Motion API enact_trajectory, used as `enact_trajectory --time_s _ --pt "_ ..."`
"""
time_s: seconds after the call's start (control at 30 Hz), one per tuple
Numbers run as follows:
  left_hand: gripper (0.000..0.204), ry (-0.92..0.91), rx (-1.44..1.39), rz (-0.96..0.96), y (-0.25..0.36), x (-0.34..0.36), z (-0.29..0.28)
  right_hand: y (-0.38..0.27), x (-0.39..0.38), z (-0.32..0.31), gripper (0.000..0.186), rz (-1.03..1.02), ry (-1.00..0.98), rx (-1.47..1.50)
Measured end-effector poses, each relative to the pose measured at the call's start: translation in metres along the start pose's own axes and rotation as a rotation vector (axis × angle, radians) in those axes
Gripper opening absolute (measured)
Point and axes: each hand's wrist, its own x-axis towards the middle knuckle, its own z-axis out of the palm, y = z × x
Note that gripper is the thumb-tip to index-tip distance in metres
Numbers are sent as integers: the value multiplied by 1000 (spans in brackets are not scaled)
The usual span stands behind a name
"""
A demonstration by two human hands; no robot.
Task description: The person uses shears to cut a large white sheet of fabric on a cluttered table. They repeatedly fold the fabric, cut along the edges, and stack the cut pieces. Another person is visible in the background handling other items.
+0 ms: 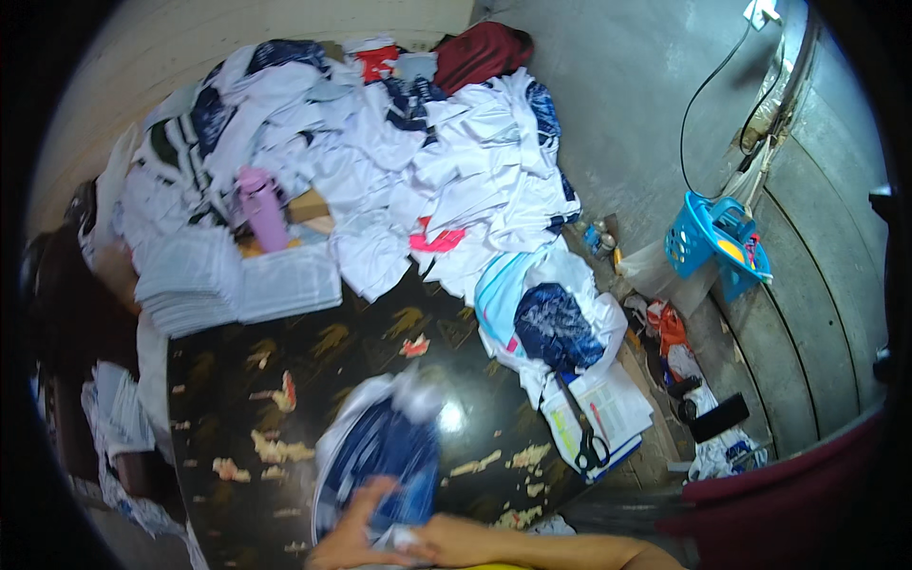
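Observation:
A navy and white garment, blurred by motion, lies on the dark, patched tabletop at the lower middle. My left hand is on its lower left part, fingers apart and stretched over the cloth. Just right of it, my right hand has its fingers closed on the garment's lower edge, by a bit of white fabric. To the upper right, black scissors rest on papers, below a bundle of navy, white and light-blue cloth.
A large white-and-navy garment pile, a pink bottle and stacked white pieces cover the back. A blue basket hangs on the right wall above scraps and a black phone-like object. A dark-clothed person's arm appears at left.

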Motion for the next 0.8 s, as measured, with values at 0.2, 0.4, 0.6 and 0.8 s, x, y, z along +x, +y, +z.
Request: enact_trajectory --time_s 0.2,0.4,0.6,0.8 --pt "36 138 247 -411 34 -76 -33 -133 -108 -99 30 -229 780 -325" --pt "55 949 962 183 146 -173 -249 -179 -83 -152 29 -286 860 -1088" --pt "36 1703 1309 -330 314 -198 -318 -268 -54 -221 31 -379 1368 -998" --pt "38 1822 1509 496 231 -266 -159 -207 -126 -141 41 -823 1756 -1210"
